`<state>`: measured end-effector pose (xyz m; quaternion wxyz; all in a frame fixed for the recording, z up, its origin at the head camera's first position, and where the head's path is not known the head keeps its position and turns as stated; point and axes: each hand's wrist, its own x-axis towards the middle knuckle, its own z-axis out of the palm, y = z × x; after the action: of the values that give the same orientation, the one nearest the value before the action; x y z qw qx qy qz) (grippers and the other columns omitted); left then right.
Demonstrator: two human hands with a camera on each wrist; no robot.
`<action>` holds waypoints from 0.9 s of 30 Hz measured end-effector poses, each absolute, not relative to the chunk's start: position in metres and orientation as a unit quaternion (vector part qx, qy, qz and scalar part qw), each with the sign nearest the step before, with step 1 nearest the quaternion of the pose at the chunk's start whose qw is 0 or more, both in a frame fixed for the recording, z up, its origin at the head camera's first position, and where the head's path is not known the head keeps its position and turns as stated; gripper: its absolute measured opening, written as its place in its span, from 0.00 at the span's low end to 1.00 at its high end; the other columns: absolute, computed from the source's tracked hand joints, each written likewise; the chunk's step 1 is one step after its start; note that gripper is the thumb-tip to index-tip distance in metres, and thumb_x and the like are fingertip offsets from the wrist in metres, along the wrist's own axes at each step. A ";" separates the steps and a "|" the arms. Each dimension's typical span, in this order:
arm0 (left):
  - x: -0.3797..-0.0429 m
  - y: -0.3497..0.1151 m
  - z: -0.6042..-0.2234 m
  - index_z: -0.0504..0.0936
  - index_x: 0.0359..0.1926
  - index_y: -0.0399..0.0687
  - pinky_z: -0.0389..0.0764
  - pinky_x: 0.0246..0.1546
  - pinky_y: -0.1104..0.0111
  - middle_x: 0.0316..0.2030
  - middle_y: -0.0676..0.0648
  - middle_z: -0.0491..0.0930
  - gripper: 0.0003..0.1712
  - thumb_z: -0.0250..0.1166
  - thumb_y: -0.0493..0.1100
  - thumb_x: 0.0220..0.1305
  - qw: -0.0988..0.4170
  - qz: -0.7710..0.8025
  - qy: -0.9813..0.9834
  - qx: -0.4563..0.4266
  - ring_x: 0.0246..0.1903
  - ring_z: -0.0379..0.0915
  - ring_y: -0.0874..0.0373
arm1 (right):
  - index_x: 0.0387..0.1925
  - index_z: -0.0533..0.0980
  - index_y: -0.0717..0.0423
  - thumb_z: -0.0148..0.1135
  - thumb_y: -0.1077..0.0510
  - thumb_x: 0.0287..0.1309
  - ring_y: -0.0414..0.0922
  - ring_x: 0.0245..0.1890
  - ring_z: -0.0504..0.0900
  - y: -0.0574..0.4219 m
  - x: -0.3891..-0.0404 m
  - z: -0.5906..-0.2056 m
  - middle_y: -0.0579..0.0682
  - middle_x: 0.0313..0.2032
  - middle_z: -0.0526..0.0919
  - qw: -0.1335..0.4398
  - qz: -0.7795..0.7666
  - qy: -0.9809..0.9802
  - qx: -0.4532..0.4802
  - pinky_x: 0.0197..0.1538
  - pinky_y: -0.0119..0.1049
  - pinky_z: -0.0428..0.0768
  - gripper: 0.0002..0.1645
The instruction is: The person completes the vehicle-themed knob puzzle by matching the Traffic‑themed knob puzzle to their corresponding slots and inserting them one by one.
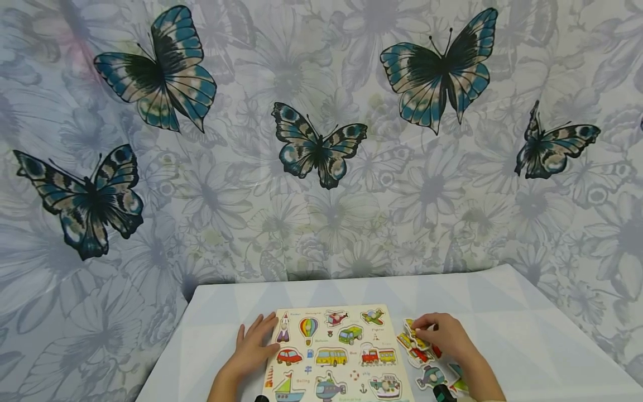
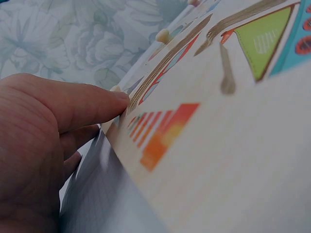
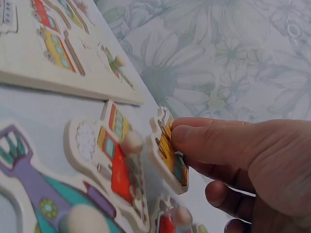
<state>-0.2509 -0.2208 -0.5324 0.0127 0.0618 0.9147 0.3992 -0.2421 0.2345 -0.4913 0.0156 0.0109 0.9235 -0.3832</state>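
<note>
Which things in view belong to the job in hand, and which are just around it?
Seemingly part of the job:
- puzzle board
- yellow piece, pinched
- train piece
- purple-and-teal piece

Just around it:
- butterfly-patterned wall covering
- table

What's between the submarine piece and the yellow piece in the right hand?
The train piece lies between the submarine piece and the yellow piece, in the right wrist view.
</note>
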 end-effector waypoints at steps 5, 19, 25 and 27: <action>-0.250 -0.220 -0.533 0.71 0.69 0.43 0.20 0.70 0.33 0.75 0.41 0.62 0.38 0.70 0.39 0.57 0.014 0.403 0.913 0.059 0.77 0.42 0.34 | 0.35 0.87 0.46 0.71 0.58 0.56 0.42 0.26 0.70 0.224 -0.240 -0.485 0.43 0.34 0.85 -0.008 -0.369 0.929 -0.007 0.26 0.34 0.70 0.05; -0.249 -0.220 -0.532 0.71 0.69 0.42 0.21 0.70 0.33 0.75 0.41 0.62 0.38 0.70 0.39 0.56 0.011 0.402 0.914 0.059 0.77 0.42 0.34 | 0.36 0.85 0.44 0.71 0.60 0.56 0.38 0.20 0.68 0.182 -0.240 -0.489 0.41 0.31 0.80 -0.027 -0.390 0.919 -0.058 0.22 0.31 0.70 0.08; -0.251 -0.219 -0.532 0.71 0.70 0.42 0.19 0.70 0.34 0.75 0.42 0.61 0.38 0.70 0.38 0.57 0.019 0.409 0.911 0.053 0.78 0.41 0.35 | 0.34 0.84 0.43 0.70 0.60 0.57 0.35 0.22 0.67 0.166 -0.239 -0.495 0.40 0.33 0.81 -0.033 -0.389 0.915 -0.104 0.24 0.30 0.69 0.07; -0.251 -0.219 -0.532 0.70 0.70 0.42 0.19 0.70 0.34 0.75 0.42 0.61 0.38 0.69 0.38 0.57 0.021 0.410 0.910 0.053 0.78 0.41 0.35 | 0.34 0.85 0.41 0.69 0.60 0.57 0.34 0.22 0.67 0.160 -0.238 -0.497 0.40 0.35 0.82 -0.036 -0.385 0.914 -0.123 0.25 0.29 0.68 0.07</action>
<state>-0.2506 -0.2193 -0.5320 0.0207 0.0530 0.9102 0.4103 -0.2384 0.1605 -0.4968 -0.0362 -0.1234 0.9139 -0.3850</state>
